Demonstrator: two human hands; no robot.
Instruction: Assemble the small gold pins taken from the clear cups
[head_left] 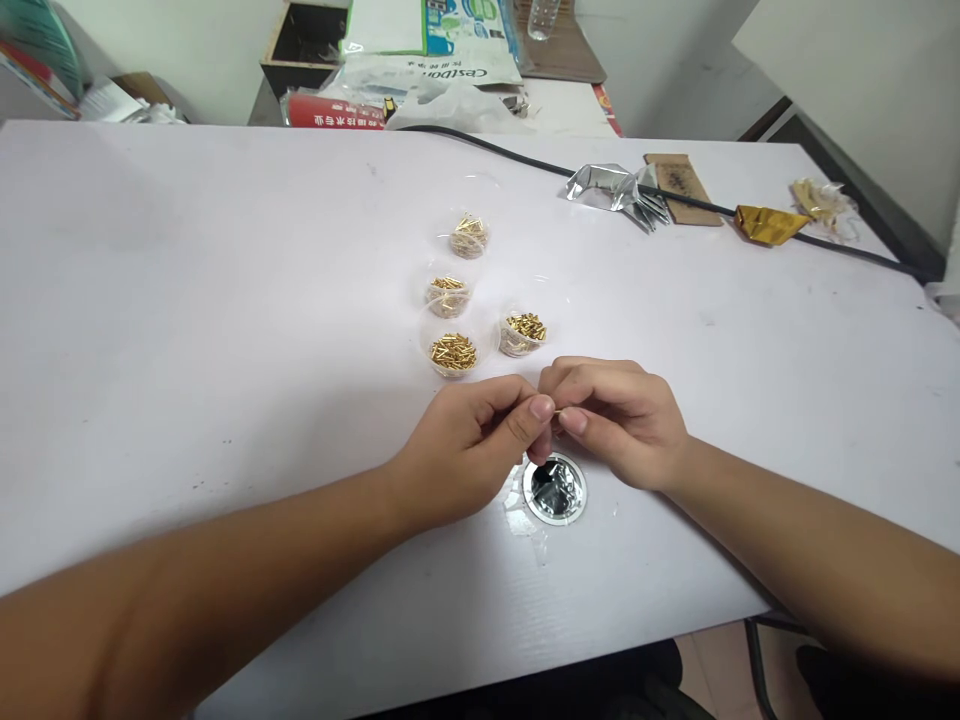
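My left hand (495, 430) and my right hand (619, 415) meet above the table, fingertips pinched close together. Between the two thumbs shows a tiny gold-coloured pin-like piece (557, 411), mostly covered by the fingers. Both hands appear to grip it, one from each side. Just beyond them stand small clear cups of gold metal pieces: a near cup (453, 353) of short pins, a right cup (523, 330) of stubbier pieces, a middle cup (448, 297) and a far cup (469, 238). Below my hands is a round, metal-rimmed dark disc (555, 490) in the tabletop.
A black cable (510, 153) crosses the back of the white table (225, 300). Along it lie silver foil (604, 187), a brown cardboard piece (682, 190), a gold foil packet (769, 225) and a clear bag (825, 205). Packaging bags (435, 70) sit behind the far edge.
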